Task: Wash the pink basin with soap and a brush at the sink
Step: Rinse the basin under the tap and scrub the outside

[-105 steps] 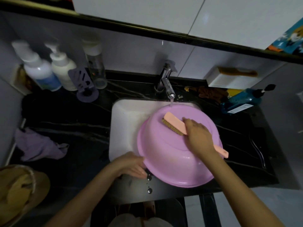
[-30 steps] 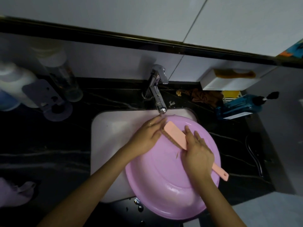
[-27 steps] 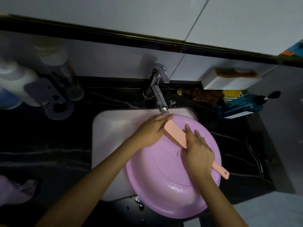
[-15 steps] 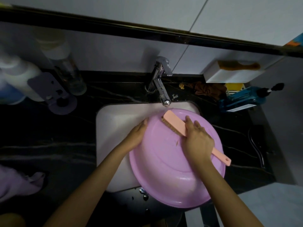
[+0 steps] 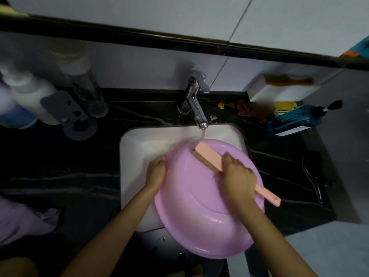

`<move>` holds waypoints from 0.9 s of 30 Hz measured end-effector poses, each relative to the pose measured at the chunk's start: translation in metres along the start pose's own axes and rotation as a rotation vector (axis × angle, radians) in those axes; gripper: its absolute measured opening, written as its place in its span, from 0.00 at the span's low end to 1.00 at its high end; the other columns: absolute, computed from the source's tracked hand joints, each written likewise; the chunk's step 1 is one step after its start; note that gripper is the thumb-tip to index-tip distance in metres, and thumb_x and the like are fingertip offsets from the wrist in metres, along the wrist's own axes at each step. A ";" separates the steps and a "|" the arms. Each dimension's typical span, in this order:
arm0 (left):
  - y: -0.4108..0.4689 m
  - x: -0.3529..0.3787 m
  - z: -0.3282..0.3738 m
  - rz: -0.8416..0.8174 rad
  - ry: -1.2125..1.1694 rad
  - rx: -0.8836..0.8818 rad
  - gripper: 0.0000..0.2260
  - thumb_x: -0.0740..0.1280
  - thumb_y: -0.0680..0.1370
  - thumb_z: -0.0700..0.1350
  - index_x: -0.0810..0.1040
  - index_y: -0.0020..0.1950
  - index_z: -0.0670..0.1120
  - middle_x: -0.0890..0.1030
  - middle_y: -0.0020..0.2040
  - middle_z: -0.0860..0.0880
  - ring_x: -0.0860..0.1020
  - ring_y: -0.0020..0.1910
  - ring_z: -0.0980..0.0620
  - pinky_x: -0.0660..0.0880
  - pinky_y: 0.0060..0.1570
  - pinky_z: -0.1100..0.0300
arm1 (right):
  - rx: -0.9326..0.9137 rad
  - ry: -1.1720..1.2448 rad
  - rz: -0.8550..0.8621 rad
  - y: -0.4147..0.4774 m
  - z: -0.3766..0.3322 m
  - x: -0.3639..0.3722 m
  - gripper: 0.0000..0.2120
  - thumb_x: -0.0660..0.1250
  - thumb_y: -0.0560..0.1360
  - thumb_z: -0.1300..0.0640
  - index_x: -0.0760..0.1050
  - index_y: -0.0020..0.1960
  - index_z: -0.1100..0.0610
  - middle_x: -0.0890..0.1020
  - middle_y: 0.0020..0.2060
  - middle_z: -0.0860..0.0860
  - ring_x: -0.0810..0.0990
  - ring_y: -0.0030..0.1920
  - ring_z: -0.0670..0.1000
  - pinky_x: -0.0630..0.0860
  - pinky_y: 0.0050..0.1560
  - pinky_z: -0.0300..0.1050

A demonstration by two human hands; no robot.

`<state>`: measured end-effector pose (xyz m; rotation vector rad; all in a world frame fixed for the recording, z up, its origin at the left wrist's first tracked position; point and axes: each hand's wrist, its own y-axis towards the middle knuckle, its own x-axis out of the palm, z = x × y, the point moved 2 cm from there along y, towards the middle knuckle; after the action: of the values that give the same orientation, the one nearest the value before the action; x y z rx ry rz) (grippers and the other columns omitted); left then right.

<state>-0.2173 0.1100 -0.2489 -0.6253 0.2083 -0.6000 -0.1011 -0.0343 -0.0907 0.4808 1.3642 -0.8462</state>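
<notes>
Closest, pink basin (image 5: pixel 199 216) tilted across the right part of the white sink (image 5: pixel 135 156), seemingly bottom up, near rim jutting out past the near edge of the black marbled desk (image 5: pixel 60 176). At its left rim, left hand (image 5: pixel 156 173), grip curled over the edge of the basin. On its far right part, right hand (image 5: pixel 238 177), grip closed around the middle of the pink brush (image 5: pixel 209 156), bristles pressed against the basin's far side, handle end sticking out to the right past the rim. Near left on the desk, crumpled purple cloth (image 5: pixel 24 220). Farther back, thin stream of water (image 5: pixel 202 134) from the chrome tap (image 5: pixel 194 102), landing just beside the brush head at the basin's far rim. Right of the tap, brown rag (image 5: pixel 247 109) and blue pump bottle (image 5: pixel 293 120) lying on its side; beyond them, white box (image 5: pixel 283 90) against the wall, brown comb-like thing on top. Far left, all blurred: purple holder (image 5: pixel 67 114), clear bottle (image 5: pixel 87 92), white pump bottles (image 5: pixel 30 96).
</notes>
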 end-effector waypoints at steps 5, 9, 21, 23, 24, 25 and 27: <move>0.007 0.000 0.015 0.000 -0.057 0.073 0.20 0.57 0.71 0.30 0.84 0.52 0.46 0.83 0.47 0.53 0.80 0.49 0.53 0.76 0.52 0.58 | 0.059 0.006 -0.031 0.011 0.029 -0.011 0.11 0.55 0.78 0.61 0.69 0.58 0.56 0.77 0.53 0.53 0.76 0.54 0.56 0.68 0.41 0.46; 0.012 0.001 0.022 0.006 -0.036 0.095 0.20 0.58 0.73 0.30 0.83 0.55 0.45 0.83 0.51 0.50 0.79 0.52 0.53 0.76 0.55 0.56 | 0.007 0.029 -0.003 0.018 0.037 -0.021 0.13 0.57 0.77 0.60 0.72 0.60 0.56 0.76 0.57 0.53 0.73 0.57 0.56 0.67 0.41 0.45; 0.021 0.040 0.029 -0.071 -0.137 0.055 0.15 0.60 0.75 0.32 0.83 0.54 0.41 0.83 0.51 0.45 0.78 0.50 0.51 0.76 0.53 0.57 | -0.046 -0.041 0.031 0.024 0.039 -0.037 0.22 0.55 0.79 0.58 0.63 0.73 0.51 0.65 0.71 0.52 0.66 0.67 0.55 0.66 0.60 0.48; 0.022 0.050 0.031 -0.099 -0.139 0.040 0.14 0.60 0.75 0.32 0.83 0.52 0.43 0.83 0.50 0.46 0.78 0.48 0.52 0.76 0.48 0.61 | -0.063 0.008 0.022 0.025 0.042 -0.030 0.25 0.57 0.78 0.60 0.62 0.74 0.52 0.63 0.73 0.52 0.63 0.71 0.56 0.65 0.62 0.49; 0.023 0.057 0.032 -0.116 -0.135 0.040 0.14 0.60 0.76 0.34 0.83 0.52 0.44 0.82 0.49 0.47 0.77 0.48 0.52 0.75 0.47 0.62 | -0.080 0.022 0.011 0.027 0.044 -0.024 0.26 0.58 0.77 0.60 0.62 0.74 0.52 0.62 0.74 0.51 0.62 0.72 0.56 0.64 0.63 0.50; 0.023 0.061 0.034 -0.130 -0.116 0.035 0.12 0.61 0.77 0.35 0.83 0.53 0.44 0.82 0.49 0.48 0.78 0.48 0.53 0.75 0.47 0.63 | -0.098 0.037 0.008 0.028 0.043 -0.019 0.27 0.60 0.75 0.61 0.63 0.74 0.53 0.64 0.74 0.51 0.63 0.72 0.56 0.65 0.64 0.50; 0.026 0.069 0.038 -0.160 -0.085 0.028 0.10 0.63 0.78 0.39 0.83 0.55 0.44 0.83 0.52 0.48 0.79 0.51 0.53 0.76 0.51 0.60 | -0.110 0.078 0.047 0.031 0.040 -0.007 0.30 0.68 0.67 0.64 0.71 0.69 0.56 0.72 0.69 0.53 0.72 0.66 0.58 0.71 0.60 0.51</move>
<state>-0.1356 0.1045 -0.2346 -0.6426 0.0703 -0.7274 -0.0511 -0.0423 -0.0818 0.4627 1.4578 -0.7156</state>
